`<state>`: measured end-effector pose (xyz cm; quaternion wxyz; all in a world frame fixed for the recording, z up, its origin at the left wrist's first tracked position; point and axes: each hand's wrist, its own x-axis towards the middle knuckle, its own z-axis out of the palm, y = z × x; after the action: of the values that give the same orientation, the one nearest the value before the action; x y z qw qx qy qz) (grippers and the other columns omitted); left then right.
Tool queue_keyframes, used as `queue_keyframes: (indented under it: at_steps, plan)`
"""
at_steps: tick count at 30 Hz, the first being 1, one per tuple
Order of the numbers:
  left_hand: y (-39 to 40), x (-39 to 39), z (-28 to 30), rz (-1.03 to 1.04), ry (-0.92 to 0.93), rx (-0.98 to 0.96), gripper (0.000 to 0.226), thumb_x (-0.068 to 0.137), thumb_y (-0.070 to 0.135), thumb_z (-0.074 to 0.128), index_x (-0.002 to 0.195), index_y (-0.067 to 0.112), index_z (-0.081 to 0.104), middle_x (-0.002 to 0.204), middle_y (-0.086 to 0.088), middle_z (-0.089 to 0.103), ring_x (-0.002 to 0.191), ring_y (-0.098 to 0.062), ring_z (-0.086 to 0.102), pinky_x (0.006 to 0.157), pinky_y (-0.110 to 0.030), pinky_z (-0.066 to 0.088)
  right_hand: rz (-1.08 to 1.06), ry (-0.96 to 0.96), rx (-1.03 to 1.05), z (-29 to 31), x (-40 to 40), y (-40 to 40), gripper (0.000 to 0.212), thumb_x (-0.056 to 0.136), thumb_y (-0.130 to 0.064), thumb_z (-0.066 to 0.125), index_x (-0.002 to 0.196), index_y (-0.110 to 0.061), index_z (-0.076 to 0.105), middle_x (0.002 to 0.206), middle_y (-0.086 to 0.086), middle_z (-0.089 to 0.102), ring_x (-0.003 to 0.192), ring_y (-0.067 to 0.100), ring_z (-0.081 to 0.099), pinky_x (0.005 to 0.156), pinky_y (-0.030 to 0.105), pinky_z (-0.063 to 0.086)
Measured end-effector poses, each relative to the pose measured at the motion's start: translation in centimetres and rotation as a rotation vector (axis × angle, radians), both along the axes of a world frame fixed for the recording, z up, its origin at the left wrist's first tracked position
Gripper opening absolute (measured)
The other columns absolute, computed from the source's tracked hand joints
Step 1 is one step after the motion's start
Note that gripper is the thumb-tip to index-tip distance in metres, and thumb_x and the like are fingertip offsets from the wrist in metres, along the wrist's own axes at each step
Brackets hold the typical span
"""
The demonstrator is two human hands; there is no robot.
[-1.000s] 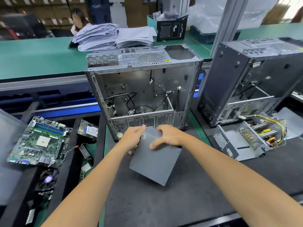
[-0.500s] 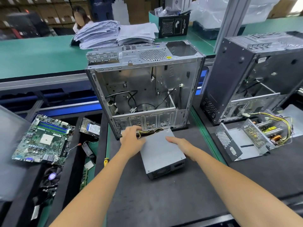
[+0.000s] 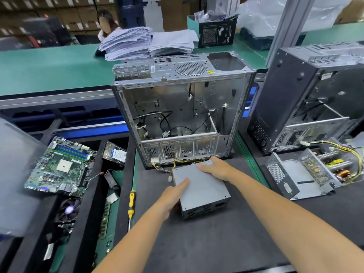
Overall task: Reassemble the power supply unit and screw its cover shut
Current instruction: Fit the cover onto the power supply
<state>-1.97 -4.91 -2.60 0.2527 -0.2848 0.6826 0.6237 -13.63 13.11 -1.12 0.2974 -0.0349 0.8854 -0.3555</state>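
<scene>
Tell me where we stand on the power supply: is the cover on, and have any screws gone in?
The cover looks seated: the power supply unit sits closed on the black mat with its cables trailing out at the back. Right now the left hand holds its near left side and the right hand rests on its far top edge. Screwing appears still to do: the yellow-handled screwdriver lies untouched to the left. I cannot make out any screws.

2 hands (image 3: 173, 196), 2 computer cases (image 3: 183, 115), 2 power supply units (image 3: 201, 190), 1 motherboard (image 3: 61, 166), 1 hard drive (image 3: 115, 154), 1 screwdriver (image 3: 131, 203), 2 paper stacks (image 3: 128, 43).
</scene>
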Motion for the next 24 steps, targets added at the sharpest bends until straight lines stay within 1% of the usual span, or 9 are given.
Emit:
queue_keyframes:
  at_steps: [3,6,8,12,14,17,19,21,24]
  plan:
    - [0.1,-0.7,-0.3,0.01,0.031,-0.031,0.054,0.085,0.053,0.062,0.12,0.012,0.06,0.109,0.005,0.068,0.098,-0.011,0.063,0.086,-0.028,0.043,0.003,-0.013,0.041,0.2,-0.4,0.1,0.082,0.078,-0.066,0.062,0.133,-0.009,0.044,0.135,0.004,0.048,0.114,0.021,0.05,0.079,0.031,0.038]
    - [-0.4,-1.6,-0.4,-0.01,0.043,-0.075,0.048,0.089,0.041,0.062,0.124,0.009,0.055,0.117,0.002,0.064,0.102,-0.015,0.062,0.09,-0.032,0.048,-0.048,-0.124,-0.005,0.7,-0.4,0.5,0.053,0.075,-0.054,0.073,0.092,-0.006,0.061,0.094,0.005,0.067,0.08,0.021,0.067,0.055,0.029,0.05]
    - [-0.9,-2.2,0.1,-0.05,0.053,-0.08,0.045,0.09,0.036,0.062,0.124,0.008,0.054,0.118,-0.001,0.063,0.098,-0.019,0.066,0.087,-0.034,0.053,-0.047,-0.219,-0.006,1.3,-0.2,1.1,0.047,0.075,-0.048,0.076,0.09,-0.005,0.064,0.088,0.008,0.069,0.071,0.021,0.07,0.051,0.03,0.055]
    - [-1.5,-3.5,1.4,-0.228,0.032,-0.174,0.035,0.092,0.035,0.057,0.105,0.003,0.065,0.096,-0.009,0.072,0.076,-0.023,0.07,0.064,-0.029,0.056,0.109,-0.514,0.123,2.4,0.9,2.3,0.05,0.08,-0.052,0.07,0.099,-0.006,0.063,0.094,0.01,0.069,0.072,0.028,0.072,0.064,0.032,0.06]
    - [-1.0,-4.3,2.1,-0.363,0.07,-0.291,0.032,0.092,0.033,0.054,0.092,0.004,0.066,0.09,-0.008,0.071,0.073,-0.022,0.067,0.063,-0.027,0.051,0.232,-0.71,0.218,2.4,2.0,2.7,0.058,0.085,-0.06,0.06,0.096,-0.003,0.063,0.092,0.014,0.071,0.086,0.033,0.071,0.071,0.029,0.059]
    - [0.3,-5.3,2.9,-0.605,0.166,-0.512,0.032,0.09,0.026,0.046,0.061,0.014,0.042,0.064,-0.002,0.048,0.055,-0.016,0.041,0.053,-0.027,0.029,0.337,-0.854,0.406,3.5,2.8,2.5,0.07,0.086,-0.065,0.052,0.088,0.004,0.059,0.1,0.026,0.067,0.1,0.037,0.066,0.074,0.027,0.055]
    - [0.6,-5.5,3.1,-0.722,0.219,-0.592,0.037,0.094,0.03,0.041,0.061,0.015,0.039,0.067,-0.003,0.045,0.058,-0.017,0.04,0.055,-0.029,0.028,0.343,-0.661,0.478,4.8,2.2,1.4,0.061,0.086,-0.058,0.059,0.083,0.003,0.059,0.075,0.02,0.072,0.077,0.033,0.072,0.06,0.026,0.057]
    - [-0.1,-5.1,2.8,-0.765,0.238,-0.603,0.045,0.097,0.047,0.039,0.07,0.014,0.054,0.082,-0.005,0.058,0.071,-0.017,0.051,0.064,-0.03,0.037,0.256,-0.258,0.383,5.9,1.2,-0.5,0.044,0.087,-0.043,0.064,0.076,-0.001,0.057,0.054,0.01,0.067,0.055,0.025,0.069,0.053,0.027,0.057]
    - [-2.5,-3.7,2.2,-0.705,0.188,-0.54,0.052,0.084,0.067,0.051,0.082,0.016,0.063,0.09,0.003,0.066,0.076,-0.01,0.06,0.066,-0.026,0.042,0.27,0.203,0.232,6.3,1.1,-4.2,0.041,0.09,-0.041,0.055,0.074,-0.003,0.053,0.066,0.007,0.062,0.066,0.023,0.06,0.058,0.029,0.045]
